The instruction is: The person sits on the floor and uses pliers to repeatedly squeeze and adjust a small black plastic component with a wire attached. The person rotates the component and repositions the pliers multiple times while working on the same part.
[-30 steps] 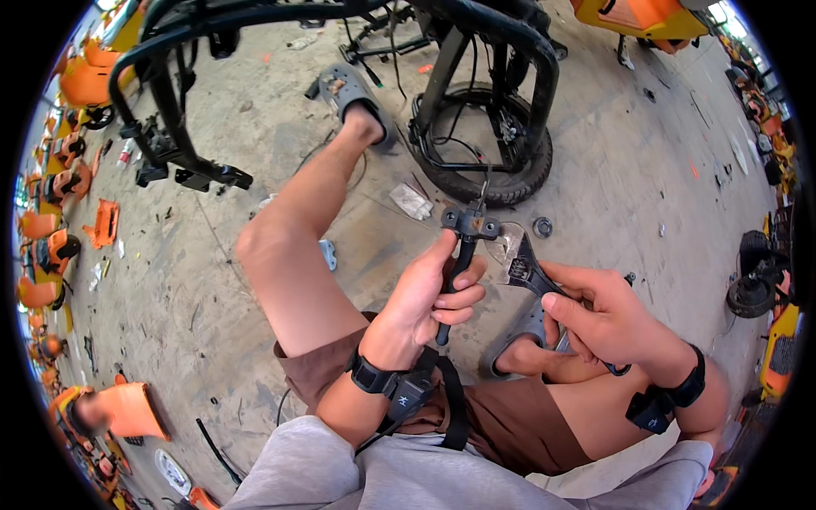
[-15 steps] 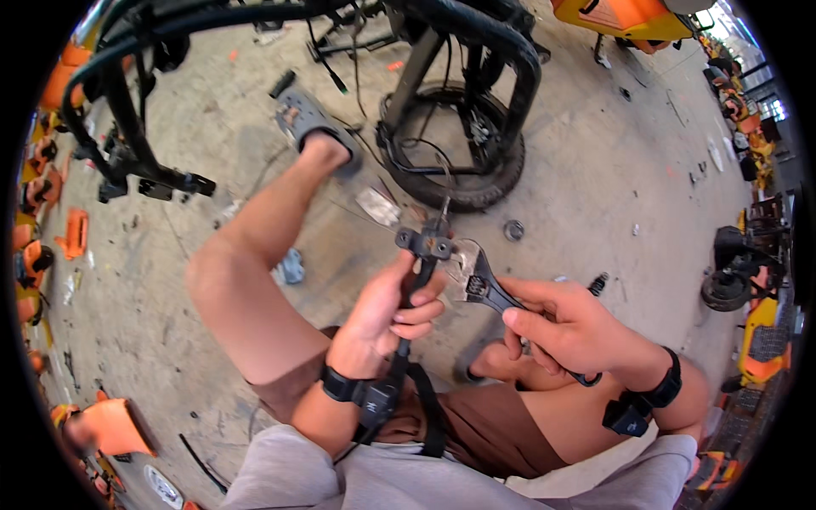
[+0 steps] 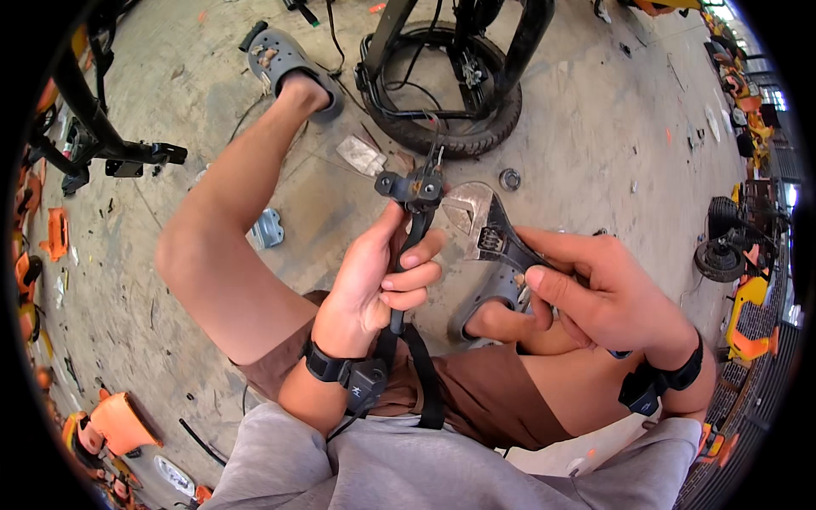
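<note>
My left hand (image 3: 376, 276) is closed around a black brake lever (image 3: 417, 229), held upright with its clamp bracket (image 3: 409, 189) at the top and a cable rising from it. In my right hand (image 3: 599, 297) is an adjustable wrench (image 3: 497, 234), gripped by its handle. The wrench's silver jaw is close beside the bracket, on its right; whether they touch I cannot tell. Below my hands are my brown shorts and legs, with grey clogs (image 3: 291, 58) on my feet.
A black frame (image 3: 388, 32) with a wheel (image 3: 480, 136) lies ahead, another frame (image 3: 93, 110) at left. On the concrete floor (image 3: 586, 153) are a nut-like ring (image 3: 509, 179), a paper packet (image 3: 361, 155), an orange panel (image 3: 57, 234) and scattered debris. Orange and yellow scooters (image 3: 748, 327) line both sides.
My head view has shifted, so the frames ahead now appear higher up. Both hands still hold the lever and wrench; the wrench jaw looks slightly lower relative to the bracket.
</note>
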The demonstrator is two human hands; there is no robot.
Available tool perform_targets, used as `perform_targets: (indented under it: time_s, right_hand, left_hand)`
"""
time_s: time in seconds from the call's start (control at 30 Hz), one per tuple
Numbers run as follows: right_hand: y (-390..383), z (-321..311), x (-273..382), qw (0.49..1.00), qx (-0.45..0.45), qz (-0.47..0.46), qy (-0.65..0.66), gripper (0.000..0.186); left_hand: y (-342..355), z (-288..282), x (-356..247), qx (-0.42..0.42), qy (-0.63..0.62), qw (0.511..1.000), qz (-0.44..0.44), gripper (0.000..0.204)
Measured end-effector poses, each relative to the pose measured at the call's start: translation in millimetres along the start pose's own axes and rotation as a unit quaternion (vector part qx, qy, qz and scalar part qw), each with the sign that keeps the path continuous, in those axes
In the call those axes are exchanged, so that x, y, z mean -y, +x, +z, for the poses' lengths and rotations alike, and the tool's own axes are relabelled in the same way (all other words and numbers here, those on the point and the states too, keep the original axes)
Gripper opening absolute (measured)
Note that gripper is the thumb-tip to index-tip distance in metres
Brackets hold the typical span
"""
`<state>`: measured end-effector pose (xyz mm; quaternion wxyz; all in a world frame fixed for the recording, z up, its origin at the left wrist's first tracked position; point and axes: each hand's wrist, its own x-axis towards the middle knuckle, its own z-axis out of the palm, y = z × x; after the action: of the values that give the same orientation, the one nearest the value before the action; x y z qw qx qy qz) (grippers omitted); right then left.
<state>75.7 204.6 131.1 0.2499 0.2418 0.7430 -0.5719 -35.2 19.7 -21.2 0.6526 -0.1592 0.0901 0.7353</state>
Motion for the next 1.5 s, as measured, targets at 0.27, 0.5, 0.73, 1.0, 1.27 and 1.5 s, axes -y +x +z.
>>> perform_targets:
  time_s: [0.27,0.5,0.73,1.0,1.27,1.5]
  right_hand:
    - [3.1,1.5,-6.4,0.999,0.009,-0.026,-0.038,0.037]
    - [2.6,4.7,-8.5,0.999,0.0,-0.029,-0.044,0.037]
    - [3.2,5.5,-12.1,0.99,-0.012,-0.049,-0.131,0.041]
    - [1.6,2.2,-3.9,0.996,0.049,0.036,0.059,0.042]
    - [2.4,2.5,-2.7,0.997,0.045,0.032,0.056,0.042]
    - [4.0,1.1,-11.5,0.993,0.059,0.043,0.091,0.042]
  left_hand:
    - [1.5,-1.4,5.1,0.013,-0.006,1.0,-0.015,0.042]
    - [0.5,0.4,6.4,0.015,0.005,1.0,-0.013,0.045]
    - [-1.5,10.4,11.2,0.01,0.038,0.999,0.025,0.047]
    - [-3.2,10.1,9.7,0.025,-0.017,0.999,0.017,0.05]
    - [-1.6,10.4,12.1,0.012,0.019,0.999,0.045,0.05]
    - [-0.5,9.8,10.8,0.001,0.056,0.996,0.063,0.051]
